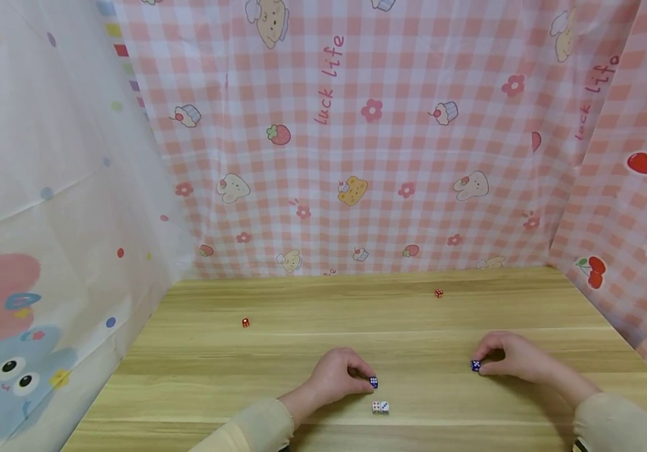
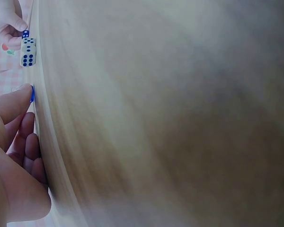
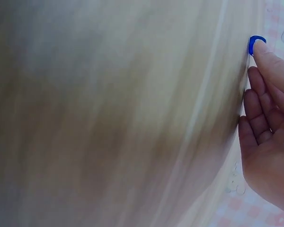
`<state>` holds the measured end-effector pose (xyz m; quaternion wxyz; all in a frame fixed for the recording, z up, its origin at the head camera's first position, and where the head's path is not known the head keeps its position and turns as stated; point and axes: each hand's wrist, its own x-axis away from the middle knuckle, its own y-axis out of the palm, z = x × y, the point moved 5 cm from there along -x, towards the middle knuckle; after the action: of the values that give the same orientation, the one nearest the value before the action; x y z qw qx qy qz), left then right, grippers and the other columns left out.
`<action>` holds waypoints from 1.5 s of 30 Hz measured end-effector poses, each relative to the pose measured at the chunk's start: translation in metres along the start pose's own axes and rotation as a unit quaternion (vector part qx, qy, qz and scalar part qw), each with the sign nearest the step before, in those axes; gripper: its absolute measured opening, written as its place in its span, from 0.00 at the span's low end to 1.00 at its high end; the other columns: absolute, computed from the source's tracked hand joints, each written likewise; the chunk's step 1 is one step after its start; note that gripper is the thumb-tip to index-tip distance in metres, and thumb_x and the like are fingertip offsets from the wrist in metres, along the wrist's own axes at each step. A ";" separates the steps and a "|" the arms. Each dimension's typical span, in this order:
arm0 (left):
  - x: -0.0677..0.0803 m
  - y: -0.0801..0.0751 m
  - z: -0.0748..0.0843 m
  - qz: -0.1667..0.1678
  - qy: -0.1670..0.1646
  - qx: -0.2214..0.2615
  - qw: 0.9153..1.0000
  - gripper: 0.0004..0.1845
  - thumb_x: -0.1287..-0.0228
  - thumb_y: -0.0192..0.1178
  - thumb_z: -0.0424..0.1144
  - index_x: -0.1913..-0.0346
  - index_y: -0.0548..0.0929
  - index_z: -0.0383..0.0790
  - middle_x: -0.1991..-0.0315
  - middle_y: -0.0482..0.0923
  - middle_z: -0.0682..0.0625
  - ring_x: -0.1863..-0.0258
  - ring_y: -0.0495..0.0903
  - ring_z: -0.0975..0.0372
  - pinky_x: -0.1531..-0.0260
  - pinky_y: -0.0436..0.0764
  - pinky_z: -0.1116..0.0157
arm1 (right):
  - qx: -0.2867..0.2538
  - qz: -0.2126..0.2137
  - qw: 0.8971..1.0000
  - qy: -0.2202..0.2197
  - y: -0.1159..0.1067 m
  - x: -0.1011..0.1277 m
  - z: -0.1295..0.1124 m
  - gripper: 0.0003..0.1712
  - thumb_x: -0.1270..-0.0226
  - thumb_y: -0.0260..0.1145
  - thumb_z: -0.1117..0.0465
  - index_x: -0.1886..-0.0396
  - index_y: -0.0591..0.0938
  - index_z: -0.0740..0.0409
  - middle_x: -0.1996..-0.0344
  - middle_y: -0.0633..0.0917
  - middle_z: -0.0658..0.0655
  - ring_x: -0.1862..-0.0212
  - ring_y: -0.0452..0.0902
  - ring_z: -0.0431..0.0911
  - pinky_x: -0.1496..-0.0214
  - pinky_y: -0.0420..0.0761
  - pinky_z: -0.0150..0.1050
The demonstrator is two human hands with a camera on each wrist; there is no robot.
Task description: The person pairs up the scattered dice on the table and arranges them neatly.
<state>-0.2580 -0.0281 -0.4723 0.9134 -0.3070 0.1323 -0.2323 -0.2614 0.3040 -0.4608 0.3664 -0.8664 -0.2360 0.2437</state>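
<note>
My left hand [image 1: 339,375] rests on the wooden table [image 1: 244,376] and pinches a small blue die [image 1: 374,382] at its fingertips; the left wrist view shows only a sliver of this blue die [image 2: 32,93] beside the fingers [image 2: 14,101]. Two white dice [image 1: 380,407] lie side by side just in front of it, and show as white dice [image 2: 28,52] in the left wrist view. My right hand [image 1: 512,356] pinches a second blue die [image 1: 475,365], seen as a blue edge [image 3: 253,43] under a fingertip [image 3: 267,54].
Two red dice lie farther back on the table, one red die [image 1: 245,322] at the left and one red die [image 1: 439,293] at the right. Patterned plastic sheets [image 1: 357,138] wall in the table at the back and on both sides.
</note>
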 end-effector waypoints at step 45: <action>0.000 0.000 0.001 0.001 -0.005 -0.013 1.000 0.08 0.53 0.79 0.34 0.67 0.91 0.45 0.70 0.81 0.62 0.68 0.76 0.72 0.63 0.74 0.72 | -0.030 -0.053 0.998 0.014 0.053 -0.056 -0.043 0.07 0.45 0.77 0.56 0.68 0.86 0.48 0.66 0.82 0.41 0.59 0.75 0.37 0.50 0.73 0.38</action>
<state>-0.2574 -0.0281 -0.4715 0.9103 -0.3194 0.1316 -0.2279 -0.2666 0.2156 -0.4604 0.3561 -0.8666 -0.2836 0.2046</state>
